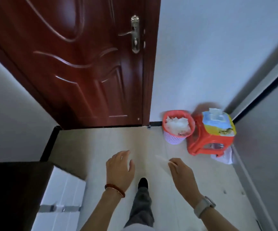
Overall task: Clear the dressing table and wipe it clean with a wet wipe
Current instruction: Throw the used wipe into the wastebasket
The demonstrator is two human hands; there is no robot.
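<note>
Right hand (179, 170) pinching thin, pale, blurred wipe (162, 158); left hand (120, 169) empty.

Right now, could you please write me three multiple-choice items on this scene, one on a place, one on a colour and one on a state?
1. Where does the wet wipe pack sit?
A. on the red stool
B. on the floor
C. in the basket

2. What colour is the rim of the waste basket?
A. blue
B. red
C. black

3. What state is the waste basket in?
A. empty
B. tipped over
C. upright, filled with white crumpled waste

Answers: 1 A, the pack lies on the seat of the red stool. 2 B, the rim is red over a pale mesh wall. 3 C, white waste reaches close to its rim.
</note>
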